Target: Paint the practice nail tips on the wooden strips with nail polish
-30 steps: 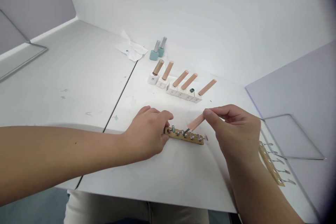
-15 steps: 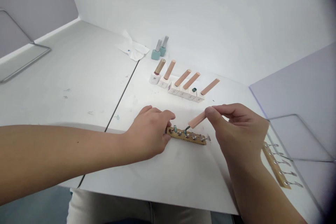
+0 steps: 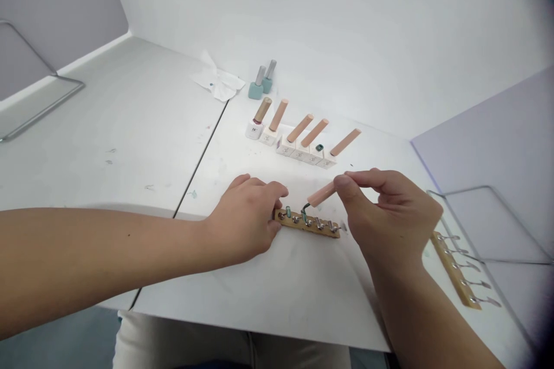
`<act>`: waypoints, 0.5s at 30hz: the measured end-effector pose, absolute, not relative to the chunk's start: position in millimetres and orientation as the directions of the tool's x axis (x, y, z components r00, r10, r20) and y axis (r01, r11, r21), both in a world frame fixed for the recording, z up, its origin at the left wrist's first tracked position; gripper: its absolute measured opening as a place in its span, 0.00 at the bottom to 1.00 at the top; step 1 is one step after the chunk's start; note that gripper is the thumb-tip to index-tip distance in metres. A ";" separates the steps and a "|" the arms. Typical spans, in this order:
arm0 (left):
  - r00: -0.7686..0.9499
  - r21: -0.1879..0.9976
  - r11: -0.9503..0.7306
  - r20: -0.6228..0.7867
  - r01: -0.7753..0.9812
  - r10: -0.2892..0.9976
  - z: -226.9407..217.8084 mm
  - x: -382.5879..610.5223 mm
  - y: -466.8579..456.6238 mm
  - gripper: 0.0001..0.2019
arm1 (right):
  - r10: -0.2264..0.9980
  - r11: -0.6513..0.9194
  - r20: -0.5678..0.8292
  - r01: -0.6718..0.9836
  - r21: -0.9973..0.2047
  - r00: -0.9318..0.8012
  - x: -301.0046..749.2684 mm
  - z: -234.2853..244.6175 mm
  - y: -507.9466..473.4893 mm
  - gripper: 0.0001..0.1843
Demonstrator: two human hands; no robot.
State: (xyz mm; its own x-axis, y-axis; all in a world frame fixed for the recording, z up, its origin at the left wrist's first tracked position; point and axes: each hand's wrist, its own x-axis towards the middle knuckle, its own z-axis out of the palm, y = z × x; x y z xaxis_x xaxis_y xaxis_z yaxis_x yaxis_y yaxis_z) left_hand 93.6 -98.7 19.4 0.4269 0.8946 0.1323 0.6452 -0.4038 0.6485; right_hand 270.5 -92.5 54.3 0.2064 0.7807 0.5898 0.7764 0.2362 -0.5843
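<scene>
My left hand [image 3: 249,218] grips the left end of a wooden nail tip stand [image 3: 318,231], which lies on the table. Several nail tips sit on metal holders along it; the leftmost one [image 3: 288,211] looks green. Between the thumb and fingers of my right hand [image 3: 385,213] is a nail polish brush [image 3: 322,194] with a pink handle. Its dark, bent bristles touch a partly green nail tip [image 3: 304,217] near the middle of the stand. Behind the stand, an uncapped white polish bottle [image 3: 317,154] shows dark green at its mouth.
Capped polish bottles [image 3: 286,145] with pink handles stand in a row behind my hands. Farther back are two teal bottles [image 3: 255,90] and a crumpled tissue [image 3: 223,85]. A second nail tip stand [image 3: 456,277] lies at the right, near a metal wire frame [image 3: 511,262].
My right hand has shifted slightly left, bringing the brush bristles to the upper part of the middle nail tip. My left hand keeps its hold on the stand.
</scene>
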 end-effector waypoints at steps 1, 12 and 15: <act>0.428 0.650 -0.403 0.131 0.644 0.894 19.5 93.4 -98.7 0.18 | 0.766 0.258 0.613 0.781 -0.568 0.193 270.2 53.6 -92.8 0.09; 0.426 0.650 -0.406 0.138 0.642 0.894 19.7 93.5 -100.6 0.18 | 0.606 0.478 0.787 0.738 -0.476 0.115 276.9 49.0 -98.9 0.04; 0.423 0.647 -0.407 0.142 0.644 0.895 19.7 93.8 -100.3 0.17 | 0.563 0.567 0.826 0.716 -0.408 0.026 286.0 48.7 -99.3 0.06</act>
State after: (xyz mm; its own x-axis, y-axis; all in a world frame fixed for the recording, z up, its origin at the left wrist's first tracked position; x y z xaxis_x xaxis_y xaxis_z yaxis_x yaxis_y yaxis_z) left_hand 93.8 -100.3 19.7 0.4235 0.8948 0.1417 0.6445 -0.4075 0.6470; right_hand 286.0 -99.3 48.7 0.0258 0.5625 0.8264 0.7157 0.5667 -0.4081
